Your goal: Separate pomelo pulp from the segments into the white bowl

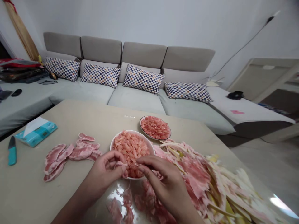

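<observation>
My left hand (106,171) is closed around a peeled pomelo segment (121,166), held over the near rim of a white bowl (152,150). Loose pink pomelo pulp (132,145) fills that bowl. Just to the right, my right hand (164,177) pinches with thumb and forefinger over the bowl; a small bit of pulp seems to be between the tips, partly hidden. Torn pink membranes (127,202) lie on the table below both hands. Left of the bowl rest several pomelo segments (58,160) with their skins on.
A dark-rimmed plate (170,134) of pulp stands behind the bowl. Peel and membrane scraps (210,183) are heaped at right. A turquoise-handled knife (12,155) and a tissue pack (38,133) lie at the table's left. Beyond the table runs a grey sofa (137,98) with patterned cushions.
</observation>
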The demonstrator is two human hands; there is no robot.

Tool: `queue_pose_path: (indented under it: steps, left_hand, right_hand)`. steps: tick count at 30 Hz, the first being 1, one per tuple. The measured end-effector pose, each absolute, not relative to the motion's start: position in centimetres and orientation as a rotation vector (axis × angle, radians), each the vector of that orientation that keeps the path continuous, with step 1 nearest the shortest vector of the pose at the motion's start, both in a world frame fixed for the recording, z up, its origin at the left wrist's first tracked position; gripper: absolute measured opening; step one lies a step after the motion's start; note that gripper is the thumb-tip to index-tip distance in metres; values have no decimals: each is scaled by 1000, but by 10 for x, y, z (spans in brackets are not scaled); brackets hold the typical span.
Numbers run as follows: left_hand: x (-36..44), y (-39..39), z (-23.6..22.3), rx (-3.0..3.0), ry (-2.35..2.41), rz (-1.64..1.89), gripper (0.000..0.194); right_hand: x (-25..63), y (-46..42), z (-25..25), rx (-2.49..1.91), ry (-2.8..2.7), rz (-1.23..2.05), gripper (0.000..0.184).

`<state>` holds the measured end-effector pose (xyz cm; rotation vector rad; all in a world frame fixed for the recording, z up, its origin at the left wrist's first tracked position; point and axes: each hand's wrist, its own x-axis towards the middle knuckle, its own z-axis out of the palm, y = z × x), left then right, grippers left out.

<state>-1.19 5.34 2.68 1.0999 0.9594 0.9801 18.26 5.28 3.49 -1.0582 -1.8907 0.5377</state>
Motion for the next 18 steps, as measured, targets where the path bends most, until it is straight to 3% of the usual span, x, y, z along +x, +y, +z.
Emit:
queue_pose_path:
  steps: [8,18]
  left_hand:
    - [-3,50,31,1102,977,1009,14]
    - [-6,45,24,1813,1231,1187,12]
  right_hand:
    - [180,52,39,-1087,-1850,707,15]
    - [177,51,36,-1088,-1875,752,13]
